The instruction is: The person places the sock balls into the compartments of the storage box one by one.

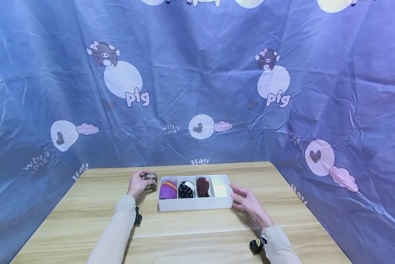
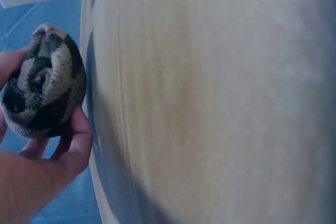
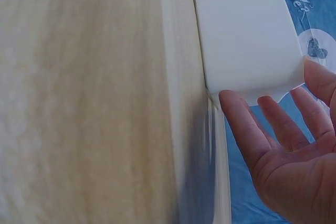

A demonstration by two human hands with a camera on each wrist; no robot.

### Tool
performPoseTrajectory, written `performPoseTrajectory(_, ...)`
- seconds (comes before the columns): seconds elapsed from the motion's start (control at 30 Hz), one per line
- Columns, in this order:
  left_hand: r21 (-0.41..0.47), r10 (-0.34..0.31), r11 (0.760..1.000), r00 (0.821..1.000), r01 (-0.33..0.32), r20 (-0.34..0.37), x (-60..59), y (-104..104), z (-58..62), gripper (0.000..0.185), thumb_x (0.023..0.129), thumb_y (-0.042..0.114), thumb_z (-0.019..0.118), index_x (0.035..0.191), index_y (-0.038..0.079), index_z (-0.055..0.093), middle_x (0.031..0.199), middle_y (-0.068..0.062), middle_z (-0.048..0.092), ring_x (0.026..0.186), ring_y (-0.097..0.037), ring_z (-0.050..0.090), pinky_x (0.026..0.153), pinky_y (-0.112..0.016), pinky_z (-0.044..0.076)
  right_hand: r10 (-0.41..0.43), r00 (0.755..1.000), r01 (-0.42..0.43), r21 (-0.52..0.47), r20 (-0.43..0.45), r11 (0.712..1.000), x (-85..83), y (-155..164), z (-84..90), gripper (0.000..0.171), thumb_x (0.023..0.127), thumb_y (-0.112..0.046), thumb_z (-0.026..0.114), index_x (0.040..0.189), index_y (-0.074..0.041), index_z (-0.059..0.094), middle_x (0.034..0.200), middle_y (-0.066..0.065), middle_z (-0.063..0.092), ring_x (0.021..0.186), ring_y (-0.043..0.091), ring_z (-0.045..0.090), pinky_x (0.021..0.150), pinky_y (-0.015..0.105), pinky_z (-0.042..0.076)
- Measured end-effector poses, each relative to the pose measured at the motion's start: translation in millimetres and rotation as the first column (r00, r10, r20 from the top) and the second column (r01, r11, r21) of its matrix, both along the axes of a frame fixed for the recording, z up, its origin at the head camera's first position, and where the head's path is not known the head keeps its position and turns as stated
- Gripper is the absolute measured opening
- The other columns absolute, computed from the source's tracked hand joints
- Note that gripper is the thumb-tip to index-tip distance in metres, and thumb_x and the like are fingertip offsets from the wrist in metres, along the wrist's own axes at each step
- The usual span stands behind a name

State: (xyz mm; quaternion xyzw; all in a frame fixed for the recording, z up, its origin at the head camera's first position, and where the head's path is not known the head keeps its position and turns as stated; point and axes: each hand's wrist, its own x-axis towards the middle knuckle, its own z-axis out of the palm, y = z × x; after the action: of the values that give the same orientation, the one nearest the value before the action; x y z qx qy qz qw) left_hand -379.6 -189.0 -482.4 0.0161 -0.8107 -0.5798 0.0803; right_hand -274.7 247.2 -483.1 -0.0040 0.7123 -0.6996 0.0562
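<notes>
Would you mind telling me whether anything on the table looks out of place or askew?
Nothing stands out. The white box sits square on the table, with rolled socks in three compartments and something pale in the rightmost. The left hand holds a striped sock ball beside the box; the right hand rests open at its right end.

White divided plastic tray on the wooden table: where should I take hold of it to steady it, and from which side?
Grip the white divided plastic tray at its right short end wall, coming in from the right. That wall is bare and upright. The open right hand already sits beside that corner. The left hand is busy holding a rolled brown-striped sock.
</notes>
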Motion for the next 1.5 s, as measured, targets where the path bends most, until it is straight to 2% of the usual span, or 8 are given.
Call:
performPoseTrajectory(0.17,0.014,0.014,1.0,1.0,-0.013,-0.023,2.2,-2,2.2,0.048,0.077,0.001,0.076,0.121,-0.001,0.059,0.128,-0.027,0.058,0.118,-0.039,0.054,0.102,-0.048,0.047,0.004,1.0,-0.004,-0.004,0.001,1.0,0.1,0,-0.5,0.053,0.098,-0.009,0.057,0.147,-0.001,0.04,0.152,0.026,0.037,0.12,0.028,0.058,0.096,0.043,0.053)
performPoseTrajectory(0.27,0.024,0.021,1.0,0.999,-0.02,-0.049,2.4,-2,6.6,0.049,0.079,0.004,0.076,0.124,0.0,0.058,0.126,-0.026,0.056,0.119,-0.036,0.053,0.103,-0.044,0.046,0.006,1.0,-0.006,-0.003,-0.003,1.0,0.2,0,-0.5,0.054,0.097,-0.01,0.058,0.147,0.0,0.04,0.151,0.026,0.038,0.119,0.027,0.058,0.096,0.043,0.053)
performPoseTrajectory(0.53,0.151,0.003,0.989,0.995,0.012,-0.095,4.4,1,23.4,0.062,0.084,0.009,0.075,0.139,0.008,0.049,0.129,-0.021,0.047,0.112,-0.028,0.053,0.081,-0.017,0.051,0.005,1.0,-0.005,-0.001,-0.003,1.0,-0.6,0,-0.5,0.055,0.097,-0.01,0.06,0.147,0.0,0.04,0.152,0.026,0.037,0.119,0.027,0.058,0.096,0.043,0.053)
performPoseTrajectory(0.77,0.119,0.012,0.993,0.989,0.006,-0.149,5.4,8,28.3,0.054,0.082,0.013,0.079,0.131,0.008,0.058,0.13,-0.02,0.051,0.109,-0.025,0.053,0.077,-0.013,0.048,0.008,1.0,-0.008,-0.005,-0.008,1.0,-1.8,1,-0.2,0.056,0.097,-0.011,0.06,0.148,0.0,0.039,0.152,0.026,0.036,0.121,0.029,0.057,0.097,0.044,0.052)
performPoseTrajectory(0.97,0.1,-0.05,0.993,0.987,0.065,-0.15,10.2,21,34.5,0.055,0.078,0.013,0.083,0.128,0.009,0.061,0.13,-0.023,0.058,0.108,-0.03,0.059,0.077,-0.019,0.051,0.002,1.0,-0.002,0.0,0.002,1.0,-1.0,2,-1.8,0.054,0.097,-0.01,0.059,0.148,-0.001,0.04,0.152,0.026,0.037,0.119,0.026,0.059,0.095,0.042,0.053)
performPoseTrajectory(1.17,0.086,-0.12,0.987,0.981,0.134,-0.15,14.7,35,43.6,0.062,0.075,0.01,0.084,0.131,0.014,0.059,0.129,-0.022,0.06,0.11,-0.031,0.06,0.085,-0.026,0.051,0.006,1.0,-0.006,0.002,-0.004,1.0,-0.2,2,-0.9,0.056,0.096,-0.012,0.061,0.147,-0.001,0.04,0.151,0.027,0.038,0.117,0.024,0.06,0.095,0.042,0.053)
performPoseTrajectory(1.3,0.087,-0.187,0.975,0.964,0.206,-0.188,18.0,48,47.6,0.064,0.074,0.006,0.083,0.132,0.014,0.059,0.128,-0.02,0.061,0.11,-0.03,0.06,0.089,-0.029,0.05,0.03,0.999,-0.03,0.0,-0.013,1.0,-0.3,2,-1.1,0.059,0.096,-0.014,0.062,0.148,0.002,0.038,0.151,0.029,0.036,0.114,0.021,0.061,0.096,0.043,0.053)
performPoseTrajectory(1.5,0.039,-0.284,0.954,0.934,0.299,-0.217,22.0,73,47.0,0.068,0.071,0.004,0.085,0.132,0.02,0.059,0.128,-0.013,0.062,0.113,-0.025,0.058,0.095,-0.032,0.049,0.045,0.999,-0.045,-0.01,-0.013,0.999,1.0,3,-1.0,0.061,0.096,-0.014,0.061,0.149,0.003,0.035,0.152,0.03,0.034,0.111,0.018,0.061,0.097,0.042,0.052)
